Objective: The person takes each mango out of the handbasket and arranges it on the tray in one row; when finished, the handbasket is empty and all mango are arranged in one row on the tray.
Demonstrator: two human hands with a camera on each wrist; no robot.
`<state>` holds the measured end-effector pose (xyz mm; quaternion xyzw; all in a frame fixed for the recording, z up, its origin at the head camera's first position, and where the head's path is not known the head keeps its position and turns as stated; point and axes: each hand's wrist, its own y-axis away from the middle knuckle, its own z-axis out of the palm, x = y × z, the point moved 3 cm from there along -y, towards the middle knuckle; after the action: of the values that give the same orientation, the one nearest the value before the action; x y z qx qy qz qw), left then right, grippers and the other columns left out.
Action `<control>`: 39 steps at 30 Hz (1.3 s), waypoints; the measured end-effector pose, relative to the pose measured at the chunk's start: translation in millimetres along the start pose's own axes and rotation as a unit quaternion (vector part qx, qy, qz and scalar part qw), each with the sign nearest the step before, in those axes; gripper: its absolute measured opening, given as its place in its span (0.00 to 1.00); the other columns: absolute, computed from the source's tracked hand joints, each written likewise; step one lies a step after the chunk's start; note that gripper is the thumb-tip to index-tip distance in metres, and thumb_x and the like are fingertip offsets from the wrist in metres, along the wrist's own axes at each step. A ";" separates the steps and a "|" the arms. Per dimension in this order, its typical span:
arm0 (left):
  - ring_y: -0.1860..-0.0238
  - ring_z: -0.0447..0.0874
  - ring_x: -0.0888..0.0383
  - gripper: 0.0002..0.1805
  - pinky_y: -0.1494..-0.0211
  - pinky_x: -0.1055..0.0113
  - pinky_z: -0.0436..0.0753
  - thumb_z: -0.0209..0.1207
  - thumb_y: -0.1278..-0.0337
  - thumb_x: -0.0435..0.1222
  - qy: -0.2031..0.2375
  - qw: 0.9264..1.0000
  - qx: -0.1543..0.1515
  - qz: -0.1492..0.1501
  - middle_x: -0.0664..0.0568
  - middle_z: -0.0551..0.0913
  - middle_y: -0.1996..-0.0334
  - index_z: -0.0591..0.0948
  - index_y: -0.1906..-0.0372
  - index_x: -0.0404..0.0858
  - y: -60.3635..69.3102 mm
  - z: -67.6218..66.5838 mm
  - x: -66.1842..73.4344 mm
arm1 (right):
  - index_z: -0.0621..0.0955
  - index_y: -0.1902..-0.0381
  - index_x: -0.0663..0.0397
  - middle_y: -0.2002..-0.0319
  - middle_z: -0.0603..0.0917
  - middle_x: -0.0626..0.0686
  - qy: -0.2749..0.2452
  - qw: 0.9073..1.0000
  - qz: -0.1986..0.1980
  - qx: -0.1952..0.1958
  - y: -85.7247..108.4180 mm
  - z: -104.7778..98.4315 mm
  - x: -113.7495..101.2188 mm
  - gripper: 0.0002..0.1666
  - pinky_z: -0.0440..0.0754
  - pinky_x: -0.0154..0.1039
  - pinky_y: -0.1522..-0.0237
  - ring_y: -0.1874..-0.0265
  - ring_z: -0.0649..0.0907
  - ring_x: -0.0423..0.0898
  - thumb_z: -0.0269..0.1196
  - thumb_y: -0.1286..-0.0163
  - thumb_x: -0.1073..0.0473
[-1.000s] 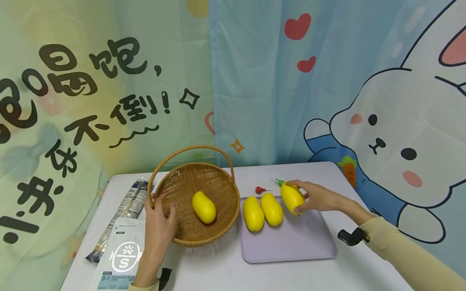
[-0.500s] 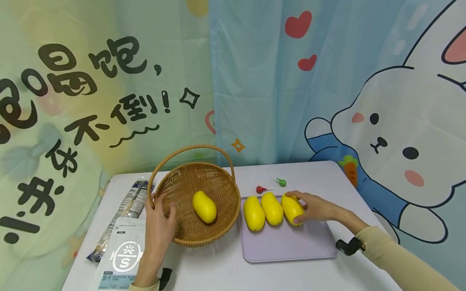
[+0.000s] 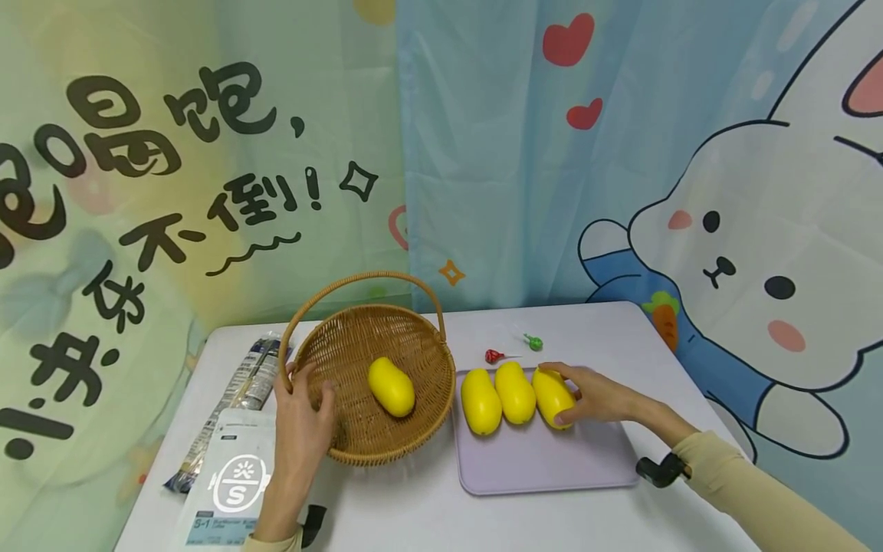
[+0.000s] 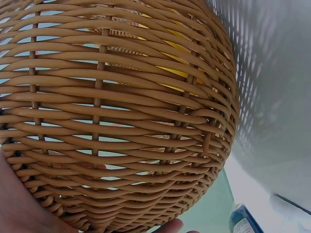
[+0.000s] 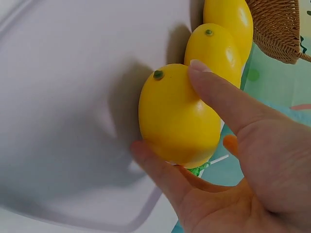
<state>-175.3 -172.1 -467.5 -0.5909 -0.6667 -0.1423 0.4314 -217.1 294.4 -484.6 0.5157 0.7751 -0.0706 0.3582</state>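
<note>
My left hand (image 3: pixel 303 429) grips the left rim of a round wicker basket (image 3: pixel 345 345), fingers over the edge near the handle. The basket tips toward me, and one yellow mango (image 3: pixel 392 387) lies inside. In the left wrist view its woven wall (image 4: pixel 112 121) fills most of the frame. My right hand (image 3: pixel 599 395) holds another yellow mango (image 5: pixel 180 116) between thumb and fingers, on the lilac tray (image 3: pixel 545 468). Left of that one, two more mangoes (image 3: pixel 481 402) lie side by side along the tray's back edge.
Behind the tray lie a red lollipop (image 3: pixel 494 356) and a green lollipop (image 3: pixel 533 343). At the table's left are a long silvery packet (image 3: pixel 237 391) and a white pouch (image 3: pixel 231 475). A printed curtain (image 3: pixel 476 153) hangs right behind the table.
My right hand has lowered its mango onto the tray beside the other two, uncovering the green lollipop, and still holds it. My left hand stays on the basket.
</note>
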 end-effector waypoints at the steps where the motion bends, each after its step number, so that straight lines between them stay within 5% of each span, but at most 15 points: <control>1: 0.38 0.74 0.28 0.23 0.42 0.36 0.79 0.57 0.29 0.35 0.000 1.000 0.001 0.002 0.27 0.60 0.29 0.74 0.34 0.29 -0.1 0.0 0.3 | 0.61 0.23 0.57 0.27 0.67 0.65 -0.001 1.000 -0.001 0.000 -0.2 -0.4 -0.6 0.53 0.74 0.68 0.36 0.33 0.71 0.64 0.75 0.40 0.53; 14: 0.42 0.77 0.30 0.27 0.44 0.37 0.81 0.56 0.29 0.36 0.001 1.000 0.001 -0.005 0.27 0.61 0.29 0.70 0.30 0.30 -1.1 0.3 -0.8 | 0.58 0.20 0.50 0.24 0.62 0.66 0.010 0.999 0.035 -0.007 2.4 -4.0 -5.4 0.58 0.71 0.70 0.35 0.31 0.69 0.67 0.75 0.40 0.46; 20: 0.44 0.78 0.31 0.27 0.46 0.38 0.82 0.55 0.28 0.36 -0.002 1.000 -0.003 -0.011 0.28 0.60 0.28 0.70 0.29 0.31 -1.5 1.2 -1.9 | 0.54 0.19 0.45 0.23 0.59 0.69 0.043 0.997 0.058 -0.006 3.7 -19.2 -9.4 0.61 0.62 0.78 0.34 0.27 0.62 0.71 0.74 0.40 0.40; 30: 0.38 0.74 0.29 0.28 0.40 0.36 0.78 0.56 0.29 0.36 0.003 1.000 0.001 -0.014 0.28 0.60 0.28 0.69 0.29 0.32 -0.7 1.5 -3.2 | 0.54 0.19 0.47 0.23 0.60 0.67 0.074 0.997 0.001 0.014 -4.2 -52.9 -41.6 0.61 0.72 0.71 0.36 0.30 0.68 0.70 0.72 0.40 0.37; 39: 0.42 0.77 0.31 0.28 0.43 0.37 0.80 0.56 0.28 0.37 -0.004 1.000 -0.003 -0.021 0.29 0.60 0.29 0.68 0.28 0.32 -0.7 2.1 -4.7 | 0.56 0.19 0.43 0.21 0.60 0.59 0.052 0.997 -0.065 0.000 -22.8 -67.4 -104.8 0.56 0.72 0.67 0.34 0.29 0.71 0.64 0.72 0.37 0.42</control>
<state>-177.1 -174.0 -472.1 -0.5790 -0.6799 -0.1509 0.4239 -246.9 237.7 -375.3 0.4674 0.8244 -0.0665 0.3122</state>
